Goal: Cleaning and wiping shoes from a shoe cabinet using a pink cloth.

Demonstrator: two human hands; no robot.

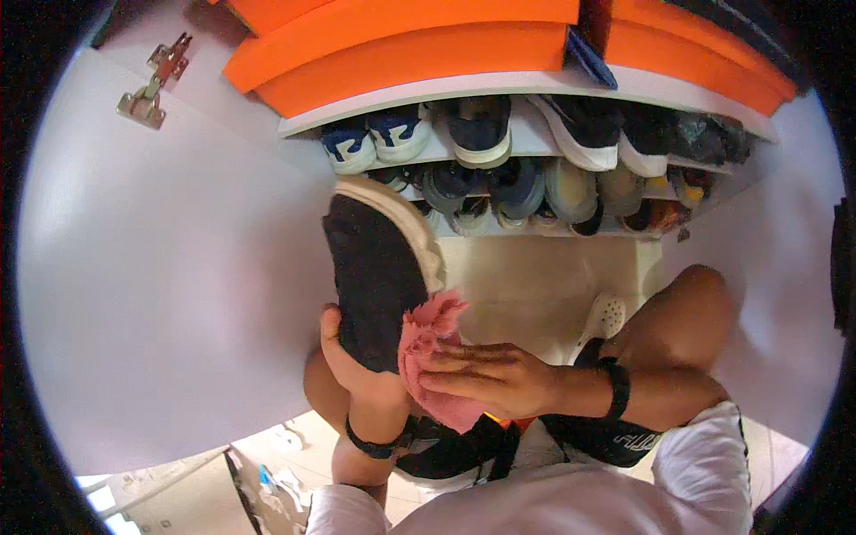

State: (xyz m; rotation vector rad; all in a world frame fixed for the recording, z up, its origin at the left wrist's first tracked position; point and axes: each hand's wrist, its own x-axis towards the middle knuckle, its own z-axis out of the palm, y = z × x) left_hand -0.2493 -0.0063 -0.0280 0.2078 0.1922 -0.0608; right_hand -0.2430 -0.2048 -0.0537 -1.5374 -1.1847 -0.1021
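Note:
A black shoe with a thick beige sole (378,274) is held up in front of me, its toe end pointing up the picture. My left hand (364,368) grips its lower end from below and the left, the thumb along the near side. A pink cloth (445,394) lies under the fingers of my right hand (495,378), which presses it against the lower right edge of the shoe. Part of the cloth bunches up above the fingers. Where the cloth covers it, the shoe's sole is hidden.
Ahead, several pairs of shoes (478,134) stand on white cabinet shelves (528,150) below orange boxes (414,53). A cabinet door (167,281) with a metal hinge (154,87) stands at the left. Another panel (782,267) is at the right. A white perforated clog (605,317) is near my knee.

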